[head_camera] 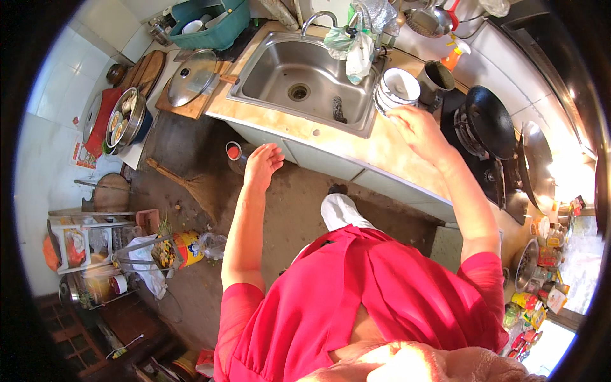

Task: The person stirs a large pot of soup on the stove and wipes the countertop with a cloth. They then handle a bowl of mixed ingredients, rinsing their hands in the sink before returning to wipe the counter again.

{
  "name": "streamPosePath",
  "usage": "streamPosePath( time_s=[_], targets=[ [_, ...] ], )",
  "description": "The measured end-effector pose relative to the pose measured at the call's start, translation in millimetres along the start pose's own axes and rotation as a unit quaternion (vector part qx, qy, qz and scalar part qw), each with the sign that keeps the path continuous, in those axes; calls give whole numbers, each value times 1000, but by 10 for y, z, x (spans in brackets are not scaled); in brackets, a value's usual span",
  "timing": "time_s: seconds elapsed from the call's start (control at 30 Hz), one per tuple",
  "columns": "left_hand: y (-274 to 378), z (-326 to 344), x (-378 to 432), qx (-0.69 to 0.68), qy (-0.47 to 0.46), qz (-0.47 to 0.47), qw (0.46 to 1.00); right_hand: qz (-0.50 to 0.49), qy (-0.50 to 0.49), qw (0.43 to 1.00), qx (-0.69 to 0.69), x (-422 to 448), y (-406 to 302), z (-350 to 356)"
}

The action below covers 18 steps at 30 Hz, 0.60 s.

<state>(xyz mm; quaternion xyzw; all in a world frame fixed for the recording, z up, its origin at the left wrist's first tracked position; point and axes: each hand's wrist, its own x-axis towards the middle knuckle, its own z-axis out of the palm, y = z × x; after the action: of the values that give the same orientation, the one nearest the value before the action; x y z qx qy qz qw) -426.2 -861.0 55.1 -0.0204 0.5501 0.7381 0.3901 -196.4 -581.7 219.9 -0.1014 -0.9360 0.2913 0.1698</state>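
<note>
Beside the sink's right rim stands a stack of white bowls with dark patterned sides. My right hand is at the stack's near side, its fingertips by the lower bowls; whether they grip it cannot be told. My left hand hangs before the counter front with loosely curled fingers and holds nothing. Below it on the floor is a dark bottle or jar with a red top. In the stainless steel sink a dark, crumpled scourer-like thing lies right of the drain.
Right of the bowls are a metal pot and a black wok on the stove. A glass lid rests on a cutting board left of the sink. Plastic bags hang by the faucet. A straw broom lies on the floor.
</note>
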Motion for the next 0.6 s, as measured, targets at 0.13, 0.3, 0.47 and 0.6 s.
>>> streamPosePath(
  time_s=[0.13,0.3,0.47,0.6],
  targets=[
    [243,285,562,-5,-33,-35,999,-40,-2,999,15,908,479,270],
    [582,479,1169,33,-23,-83,996,-15,-67,992,-104,2003,1089,689],
    [736,760,1837,-12,-33,-134,990,-64,-53,963,-256,2585,1780,1087],
    [824,954,2312,-45,-49,-163,984,25,-132,948,-288,2789,2201,1187]
  ],
)
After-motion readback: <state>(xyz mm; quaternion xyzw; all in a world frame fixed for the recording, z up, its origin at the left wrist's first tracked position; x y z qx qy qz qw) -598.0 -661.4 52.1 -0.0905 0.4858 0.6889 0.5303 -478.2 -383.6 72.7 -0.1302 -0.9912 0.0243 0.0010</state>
